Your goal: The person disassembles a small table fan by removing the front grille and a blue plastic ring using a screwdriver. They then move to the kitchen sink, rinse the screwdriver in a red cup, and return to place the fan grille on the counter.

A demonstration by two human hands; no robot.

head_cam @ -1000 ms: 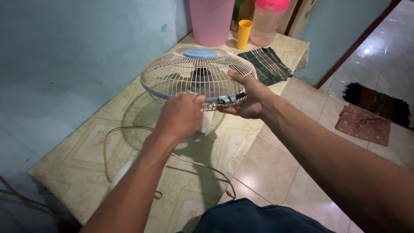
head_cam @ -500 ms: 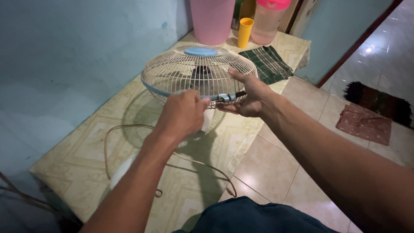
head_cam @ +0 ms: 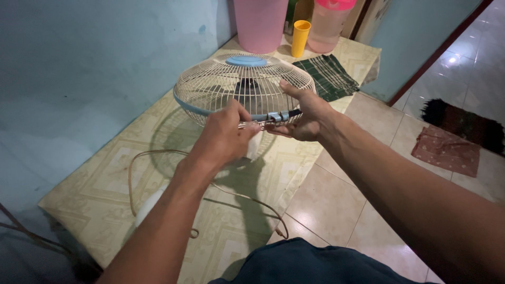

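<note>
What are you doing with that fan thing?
A person holds a round, cream wire fan cage with a blue centre cap over a patterned tabletop. The right hand grips the cage's near rim, while the left hand pinches a small metal clip on the blue rim band. A brown cord loops on the table below. A pink bucket and a yellow cup stand behind.

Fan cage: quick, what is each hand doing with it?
Left hand: closed, fingers pinching at the clip on the fan cage rim.
Right hand: closed on the fan cage rim, thumb on top.
</note>
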